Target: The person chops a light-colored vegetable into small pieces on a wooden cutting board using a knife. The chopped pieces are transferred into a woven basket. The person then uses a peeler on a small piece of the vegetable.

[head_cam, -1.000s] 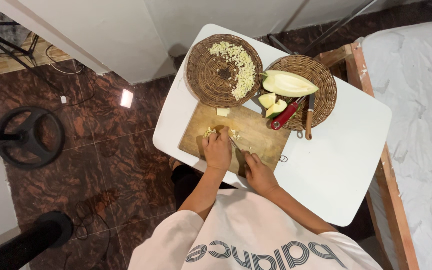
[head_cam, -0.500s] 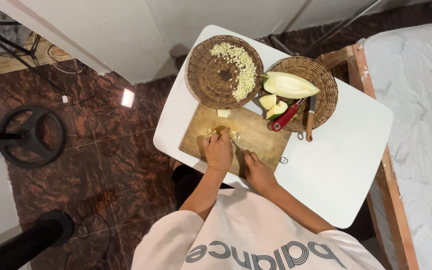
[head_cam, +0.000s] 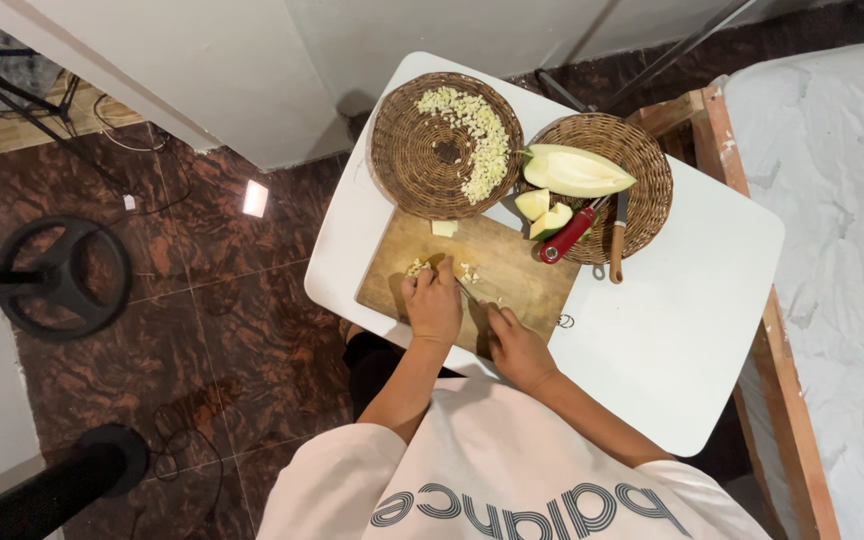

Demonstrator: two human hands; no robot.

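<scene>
Left hand curled, fingertips pressed down on small pale pieces at the near-left part of the cutting board. Right hand closed around a knife — blade angled toward the left hand, over the board. Board lies on the white table, just before two wicker trays — the left one bears chopped bits.
</scene>
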